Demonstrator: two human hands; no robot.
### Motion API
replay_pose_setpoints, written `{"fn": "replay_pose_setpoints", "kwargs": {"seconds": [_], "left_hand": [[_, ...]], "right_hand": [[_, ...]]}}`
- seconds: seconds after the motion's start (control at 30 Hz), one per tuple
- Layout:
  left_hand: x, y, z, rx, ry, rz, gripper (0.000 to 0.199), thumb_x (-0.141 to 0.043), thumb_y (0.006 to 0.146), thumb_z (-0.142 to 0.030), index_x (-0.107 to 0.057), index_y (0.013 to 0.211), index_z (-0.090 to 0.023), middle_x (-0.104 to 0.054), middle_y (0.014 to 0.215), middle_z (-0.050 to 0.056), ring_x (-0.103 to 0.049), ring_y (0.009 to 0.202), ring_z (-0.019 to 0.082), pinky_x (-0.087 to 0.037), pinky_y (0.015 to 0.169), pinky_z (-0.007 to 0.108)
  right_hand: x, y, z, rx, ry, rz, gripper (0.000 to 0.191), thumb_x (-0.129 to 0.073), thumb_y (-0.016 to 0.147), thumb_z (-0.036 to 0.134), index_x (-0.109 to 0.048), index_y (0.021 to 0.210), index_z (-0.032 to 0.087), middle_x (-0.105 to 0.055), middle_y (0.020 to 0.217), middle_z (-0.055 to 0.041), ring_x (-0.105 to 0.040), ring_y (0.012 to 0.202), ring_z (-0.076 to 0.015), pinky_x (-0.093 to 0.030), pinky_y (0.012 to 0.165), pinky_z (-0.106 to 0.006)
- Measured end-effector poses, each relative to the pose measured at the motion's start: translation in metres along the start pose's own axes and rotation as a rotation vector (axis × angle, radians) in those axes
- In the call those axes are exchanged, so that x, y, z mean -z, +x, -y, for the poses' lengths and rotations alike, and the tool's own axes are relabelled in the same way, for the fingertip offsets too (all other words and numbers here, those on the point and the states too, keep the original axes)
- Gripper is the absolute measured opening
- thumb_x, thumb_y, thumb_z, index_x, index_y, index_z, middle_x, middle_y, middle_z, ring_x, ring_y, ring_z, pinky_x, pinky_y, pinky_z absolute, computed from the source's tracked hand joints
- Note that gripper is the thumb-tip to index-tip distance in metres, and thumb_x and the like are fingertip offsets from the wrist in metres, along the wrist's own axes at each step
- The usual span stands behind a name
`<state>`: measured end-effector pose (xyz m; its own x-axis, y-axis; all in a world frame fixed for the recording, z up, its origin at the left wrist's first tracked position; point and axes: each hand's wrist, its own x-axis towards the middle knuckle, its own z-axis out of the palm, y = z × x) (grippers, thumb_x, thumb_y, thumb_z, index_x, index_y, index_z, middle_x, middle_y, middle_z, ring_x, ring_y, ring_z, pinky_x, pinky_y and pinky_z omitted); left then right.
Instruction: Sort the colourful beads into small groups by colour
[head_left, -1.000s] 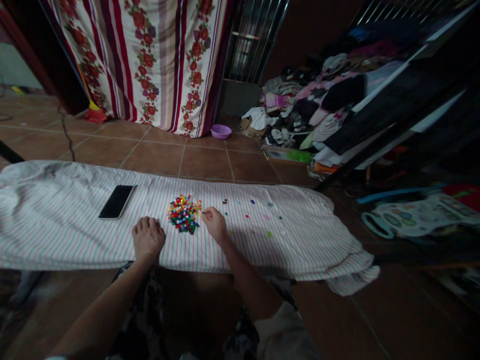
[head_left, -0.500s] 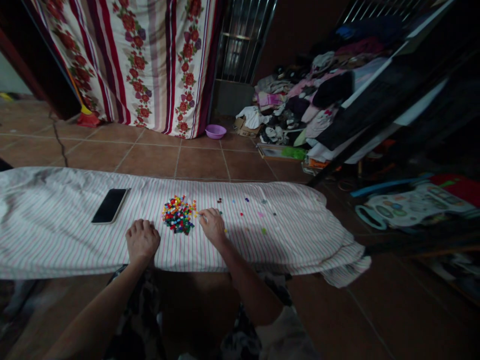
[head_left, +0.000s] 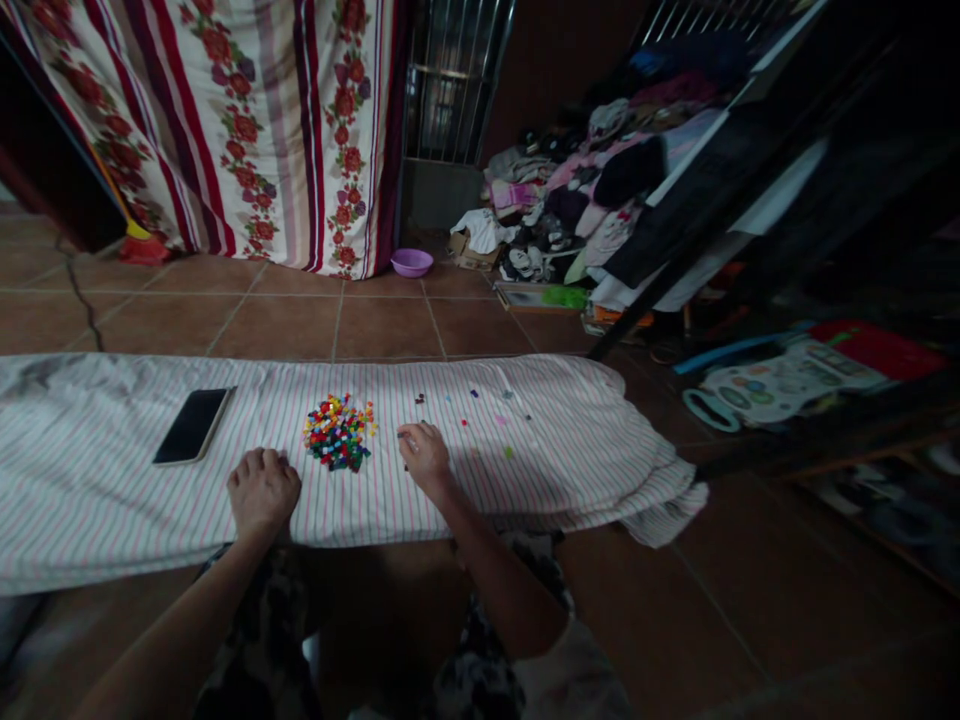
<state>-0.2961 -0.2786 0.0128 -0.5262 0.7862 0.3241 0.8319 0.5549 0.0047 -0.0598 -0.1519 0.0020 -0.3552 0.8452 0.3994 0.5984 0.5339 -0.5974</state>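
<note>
On a striped white cloth (head_left: 570,480), a heap of small multicoloured pieces (head_left: 337,435) lies between my two hands. My right hand (head_left: 426,458) is just right of the heap and apart from it, with thumb and fingertips pinched together; whatever is in the pinch is too small to make out. My left hand (head_left: 264,490) rests on the cloth left of the heap, back up and fingers curled in. Its fingertips are partly hidden. Right of my right hand, single small pieces lie spread apart, among them a red piece (head_left: 464,423) and a yellow-green piece (head_left: 509,452).
A dark-screened phone (head_left: 193,427) lies on the cloth beyond my left hand. Past the cloth, a purple basin (head_left: 412,263) and a red dustpan (head_left: 146,250) stand on the tiled floor near a floral curtain (head_left: 270,130). Piled clothes (head_left: 570,200) fill the back right.
My right hand has drawn away from the heap's edge to the right, still pinched. My left hand keeps its place on the cloth. The whole view has shifted slightly.
</note>
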Motion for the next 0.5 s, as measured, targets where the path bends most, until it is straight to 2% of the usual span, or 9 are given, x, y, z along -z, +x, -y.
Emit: {"fn": "replay_pose_setpoints", "kwargs": {"seconds": [0.2,0.5], "left_hand": [[-0.003,-0.001,0.002,-0.003,0.003,-0.001,0.033,-0.030,0.088,-0.032,-0.055,0.096,-0.013,-0.057,0.105,0.013,-0.051,0.097,0.026,-0.033,0.081,0.037],[0.001,0.000,0.001,0.003,-0.008,0.034,0.037,-0.028,0.088,-0.032,-0.057,0.097,-0.012,-0.057,0.103,0.014,-0.051,0.096,0.026,-0.033,0.080,0.038]], "right_hand": [[0.023,-0.009,-0.025,-0.064,0.011,-0.101,0.019,-0.050,0.080,0.015,-0.065,0.091,0.020,-0.068,0.089,-0.0049,-0.059,0.088,-0.0186,-0.045,0.082,-0.030],[0.085,-0.023,-0.084,-0.263,-0.089,-0.238,0.023,-0.047,0.076,0.024,-0.065,0.089,0.018,-0.069,0.085,-0.0064,-0.061,0.077,-0.0183,-0.047,0.077,-0.029]]}}
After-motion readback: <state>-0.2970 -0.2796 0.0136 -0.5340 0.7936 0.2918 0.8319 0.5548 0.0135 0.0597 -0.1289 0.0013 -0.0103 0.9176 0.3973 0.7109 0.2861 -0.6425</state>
